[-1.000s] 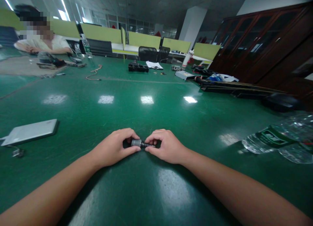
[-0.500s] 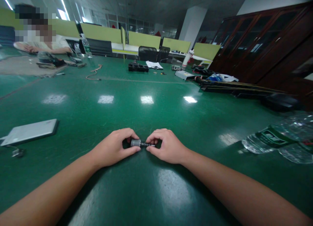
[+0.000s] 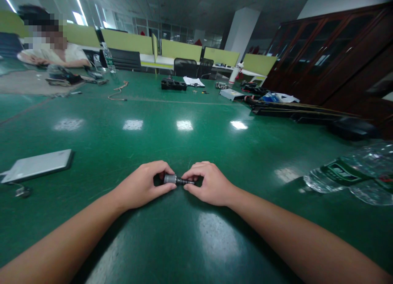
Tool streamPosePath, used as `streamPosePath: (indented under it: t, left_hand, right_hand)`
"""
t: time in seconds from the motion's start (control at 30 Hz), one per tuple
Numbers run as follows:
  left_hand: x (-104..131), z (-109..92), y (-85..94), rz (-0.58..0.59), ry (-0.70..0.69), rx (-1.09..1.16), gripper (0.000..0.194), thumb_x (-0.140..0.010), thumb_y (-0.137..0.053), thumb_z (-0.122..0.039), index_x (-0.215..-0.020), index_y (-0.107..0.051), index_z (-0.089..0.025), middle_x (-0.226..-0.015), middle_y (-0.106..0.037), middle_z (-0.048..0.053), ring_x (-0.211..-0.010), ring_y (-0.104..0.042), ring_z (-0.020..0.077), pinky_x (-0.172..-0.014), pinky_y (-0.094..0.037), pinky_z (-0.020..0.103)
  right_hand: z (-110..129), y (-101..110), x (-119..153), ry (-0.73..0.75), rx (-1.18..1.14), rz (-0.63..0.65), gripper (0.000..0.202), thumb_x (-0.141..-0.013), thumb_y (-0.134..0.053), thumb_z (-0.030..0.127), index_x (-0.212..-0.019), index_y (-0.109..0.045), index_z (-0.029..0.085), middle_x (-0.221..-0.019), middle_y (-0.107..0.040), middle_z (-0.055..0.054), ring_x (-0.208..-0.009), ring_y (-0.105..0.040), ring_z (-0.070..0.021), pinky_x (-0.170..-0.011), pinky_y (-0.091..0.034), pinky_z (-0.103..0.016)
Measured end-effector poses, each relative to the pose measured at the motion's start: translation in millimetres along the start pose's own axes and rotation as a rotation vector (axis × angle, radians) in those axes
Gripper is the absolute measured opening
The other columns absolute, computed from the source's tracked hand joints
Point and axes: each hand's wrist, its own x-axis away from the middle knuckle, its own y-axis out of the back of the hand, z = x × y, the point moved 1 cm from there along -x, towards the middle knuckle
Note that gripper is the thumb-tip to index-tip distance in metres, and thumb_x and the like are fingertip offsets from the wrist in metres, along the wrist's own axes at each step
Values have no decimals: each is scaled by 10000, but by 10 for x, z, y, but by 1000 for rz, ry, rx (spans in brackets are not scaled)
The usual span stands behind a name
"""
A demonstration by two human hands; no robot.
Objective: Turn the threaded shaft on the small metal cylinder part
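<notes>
A small grey cylinder (image 3: 170,179) with a thin dark shaft (image 3: 184,181) lies sideways low over the green table (image 3: 153,132). My left hand (image 3: 145,183) grips the cylinder between thumb and fingers. From the other side, my right hand (image 3: 211,183) pinches the shaft, its thumb below and its fingertips above. Between the two hands a short stretch of the part shows. The fingertips hide some of its ends.
A white flat device (image 3: 39,164) with a cable lies at the left. Clear plastic bottles (image 3: 340,175) lie at the right. Farther back are a black tray (image 3: 173,84), a thin cable (image 3: 118,91), long dark bars (image 3: 294,110) and a seated person (image 3: 55,50).
</notes>
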Motion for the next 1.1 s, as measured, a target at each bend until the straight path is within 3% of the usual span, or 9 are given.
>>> streamPosePath:
  t: [0.17, 0.83, 1.1]
  left_hand:
    - [-3, -6, 4, 1, -3, 1, 190, -860, -659, -358, -967, -642, -202, -880, -656, 8, -800, -611, 173, -718, -449, 281]
    - [-1, -25, 16, -13, -13, -19, 176, -854, -635, -351, -939, -638, -198, -857, -660, 12, -774, -609, 170, -700, -451, 272]
    - [-7, -64, 49, -78, -1, -62, 110, -817, -612, -280, -878, -629, -190, -807, -655, 6, -733, -603, 169, -674, -449, 270]
  right_hand:
    - [-19, -14, -5, -16, 0, 9, 115, -725, -779, 225, -831, -743, 200, -728, -683, 16, -715, -600, -126, -740, -397, -289]
    - [-43, -4, 6, -24, 9, -11, 87, -726, -749, 197, -808, -722, 198, -742, -690, 17, -733, -603, -133, -743, -419, -288]
    - [-51, -6, 4, -26, 5, -13, 68, -731, -736, 191, -795, -716, 202, -738, -689, 11, -725, -605, -137, -742, -428, -291]
